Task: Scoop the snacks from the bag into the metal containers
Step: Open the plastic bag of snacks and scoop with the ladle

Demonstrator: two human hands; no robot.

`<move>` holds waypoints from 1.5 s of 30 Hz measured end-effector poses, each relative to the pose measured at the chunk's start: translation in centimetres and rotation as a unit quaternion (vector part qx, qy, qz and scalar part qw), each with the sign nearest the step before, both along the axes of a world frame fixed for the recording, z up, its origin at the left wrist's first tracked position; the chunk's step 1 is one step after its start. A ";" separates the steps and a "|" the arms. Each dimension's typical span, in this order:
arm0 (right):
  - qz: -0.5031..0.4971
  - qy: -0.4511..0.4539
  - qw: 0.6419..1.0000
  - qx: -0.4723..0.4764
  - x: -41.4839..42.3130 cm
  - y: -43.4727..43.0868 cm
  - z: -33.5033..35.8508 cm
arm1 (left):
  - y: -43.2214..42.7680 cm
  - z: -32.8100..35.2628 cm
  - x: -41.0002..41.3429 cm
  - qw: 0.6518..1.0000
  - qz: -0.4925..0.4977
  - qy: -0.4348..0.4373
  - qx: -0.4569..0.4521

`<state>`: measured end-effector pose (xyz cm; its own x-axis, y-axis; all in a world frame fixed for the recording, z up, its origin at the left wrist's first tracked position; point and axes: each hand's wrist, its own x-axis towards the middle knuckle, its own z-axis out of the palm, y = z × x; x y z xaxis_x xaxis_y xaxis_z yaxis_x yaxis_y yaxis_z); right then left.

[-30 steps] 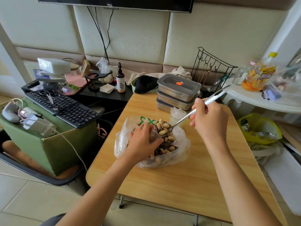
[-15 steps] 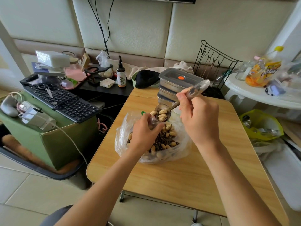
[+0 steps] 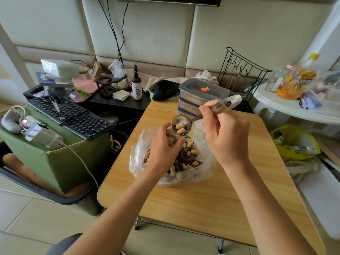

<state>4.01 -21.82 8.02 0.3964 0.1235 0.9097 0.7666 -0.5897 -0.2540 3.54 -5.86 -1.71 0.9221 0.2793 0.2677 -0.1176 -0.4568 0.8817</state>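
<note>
A clear plastic bag [image 3: 137,159] of peanuts [image 3: 191,145] and sunflower seeds lies open on the wooden table [image 3: 202,203]. My left hand [image 3: 163,150] grips the bag's near rim and holds it open. My right hand [image 3: 223,138] holds a metal spoon [image 3: 181,124] by its handle. The spoon's bowl is tilted above the bag's far edge with a few peanuts in it. Behind the bag stands a stack of lidded metal containers [image 3: 202,92]; the top lid has an orange valve.
A small clear lidded cup [image 3: 198,124] sits between the bag and the stack. A black wire rack [image 3: 242,74] stands behind the table. A green box with a keyboard [image 3: 70,115] is left of the table. A yellow bag [image 3: 294,142] and a white round table [image 3: 294,107] are to the right.
The spoon has risen out of the bag and tilted, and it carries fewer peanuts than before. My left hand keeps its hold on the bag's rim.
</note>
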 end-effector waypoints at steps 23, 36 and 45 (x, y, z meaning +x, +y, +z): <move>0.040 -0.042 0.996 -0.065 -0.7 0.0 -0.1 | 0.0 0.3 -0.5 0.998 -0.001 -0.034 -0.047; -0.087 0.273 0.933 0.218 0.4 -3.5 -1.5 | 1.0 0.7 -1.7 0.998 -0.006 -0.064 -0.024; -0.013 0.640 0.646 0.416 1.5 -5.1 -8.6 | 1.7 0.8 -3.3 0.995 -0.009 -0.086 0.058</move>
